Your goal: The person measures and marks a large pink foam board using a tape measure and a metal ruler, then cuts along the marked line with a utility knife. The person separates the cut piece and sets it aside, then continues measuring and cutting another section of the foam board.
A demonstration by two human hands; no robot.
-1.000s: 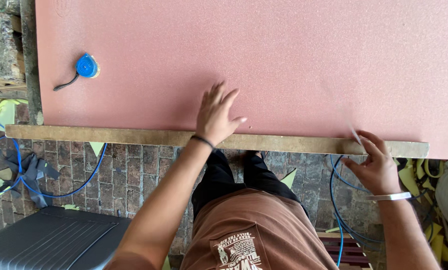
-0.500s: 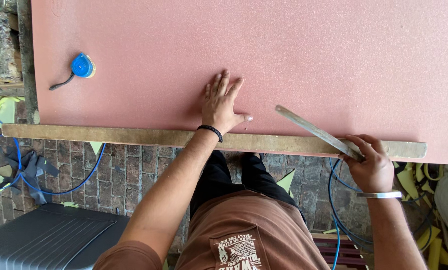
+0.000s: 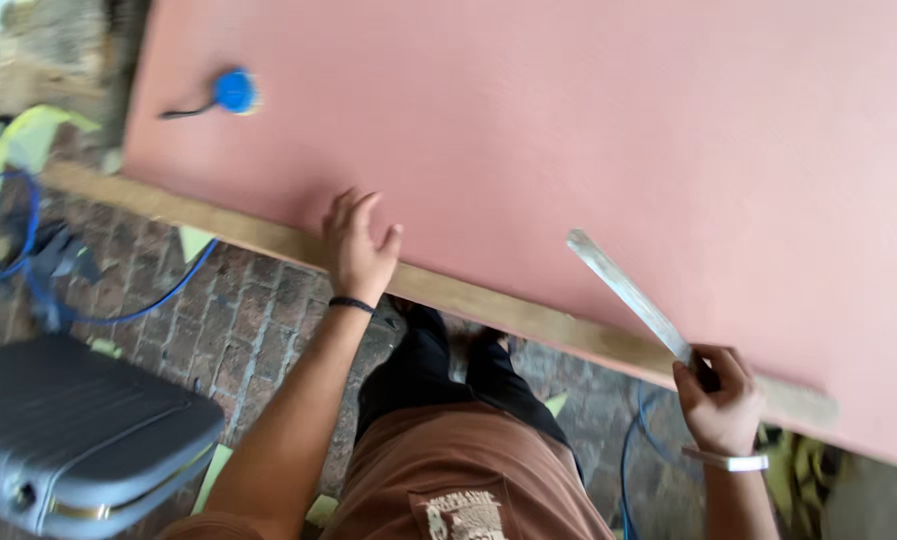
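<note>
Here, a flat metal strip [image 3: 629, 292], probably a ruler, is gripped at its near end by the closed right hand [image 3: 717, 400]; the open left hand [image 3: 357, 248] is pressed flat on the pink board [image 3: 589, 130], apparently steadying it
</note>
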